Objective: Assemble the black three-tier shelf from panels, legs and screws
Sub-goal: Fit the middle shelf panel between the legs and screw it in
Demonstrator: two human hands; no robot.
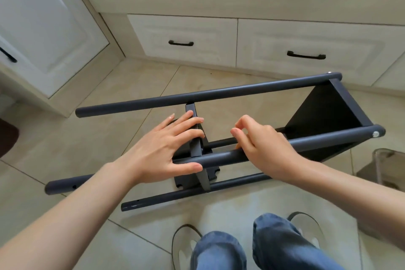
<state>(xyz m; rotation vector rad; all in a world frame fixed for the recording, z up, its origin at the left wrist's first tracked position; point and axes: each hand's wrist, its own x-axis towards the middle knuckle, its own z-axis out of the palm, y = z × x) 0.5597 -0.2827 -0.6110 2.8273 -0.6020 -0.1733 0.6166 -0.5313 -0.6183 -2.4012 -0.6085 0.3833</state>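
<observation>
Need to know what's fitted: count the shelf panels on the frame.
2. One panel sits at the frame's right end between the legs; the middle panel stands under the left hand. Another could be hidden from view.

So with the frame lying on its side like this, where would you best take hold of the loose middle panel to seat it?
Probably by its upper edge, from above. The middle panel stands on edge between the legs; the near leg crosses in front and blocks a side approach. The left hand already lies over that edge, fingers draped across. The right hand rests on the near leg.
</observation>
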